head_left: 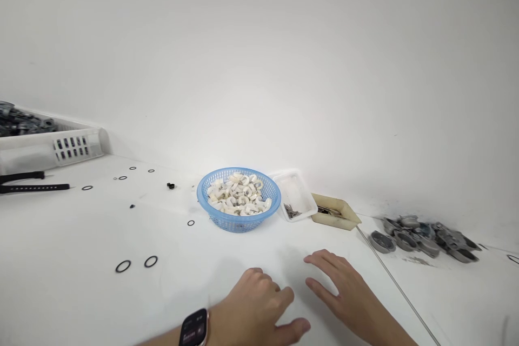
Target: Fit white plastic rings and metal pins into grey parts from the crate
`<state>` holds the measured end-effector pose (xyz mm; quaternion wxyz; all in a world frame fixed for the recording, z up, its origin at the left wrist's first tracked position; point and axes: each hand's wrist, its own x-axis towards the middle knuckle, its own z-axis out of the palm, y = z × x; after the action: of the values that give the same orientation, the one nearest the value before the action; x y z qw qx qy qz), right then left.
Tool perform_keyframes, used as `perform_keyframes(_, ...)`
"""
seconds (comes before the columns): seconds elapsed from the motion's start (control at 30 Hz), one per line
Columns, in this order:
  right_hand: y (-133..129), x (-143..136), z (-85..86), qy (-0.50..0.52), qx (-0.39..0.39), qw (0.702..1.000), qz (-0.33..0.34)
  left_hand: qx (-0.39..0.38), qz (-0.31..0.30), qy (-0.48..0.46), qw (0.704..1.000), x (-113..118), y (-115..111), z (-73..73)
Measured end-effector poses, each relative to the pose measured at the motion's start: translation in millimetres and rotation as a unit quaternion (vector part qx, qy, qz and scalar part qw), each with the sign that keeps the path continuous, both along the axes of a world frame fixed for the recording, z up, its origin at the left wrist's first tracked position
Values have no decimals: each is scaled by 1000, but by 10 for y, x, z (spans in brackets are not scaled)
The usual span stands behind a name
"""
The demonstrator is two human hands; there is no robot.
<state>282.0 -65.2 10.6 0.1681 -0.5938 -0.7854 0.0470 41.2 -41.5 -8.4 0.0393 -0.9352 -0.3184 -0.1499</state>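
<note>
My left hand (257, 305), with a watch (194, 328) on its wrist, is over the white table below the blue basket. Its fingers curl downward, the thumb stands apart, and nothing shows in it. To its right, my right hand (344, 294) has its fingers stretched out and apart, holding nothing. Beyond both hands stands the blue plastic basket (239, 225), filled with white curved plastic pieces (240, 194). Beside the basket, a small white tray (298, 189) holds thin metal pins (291, 211). A yellowish bin (336, 220) with thin metal parts touches that tray.
Grey metal parts (425, 238) lie heaped at right, past a thin rod (397, 284). Black rings (123, 266) are scattered at left, with a small black piece (171, 186). Far left are a white crate (77, 148) of dark parts and black-handled tools (36, 188). A white wall rises behind.
</note>
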Motion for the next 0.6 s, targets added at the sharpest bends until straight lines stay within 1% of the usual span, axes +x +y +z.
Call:
perform_keyframes(0.1,-19,-30,20,-2,-56,998,-5,6,1,-12,1000,-1,5,-26)
perform_keyframes(0.23,-22,-20,1,-3,-73,997,-30,13,-6,-30,999,-3,11,-37)
perform_keyframes(0.3,-17,-2,-15,-1,-86,996,-29,12,-9,-32,999,-4,11,-36)
perform_keyframes(0.37,-9,10,-24,-1,-85,996,-27,11,-8,-30,999,-4,11,-35)
perform_keyframes(0.5,1,7,-7,-7,-51,998,-34,13,-6,-38,999,-3,13,-40)
perform_keyframes(0.6,-2,-5,12,-9,-59,998,-30,11,-16,-50,999,-7,11,-43)
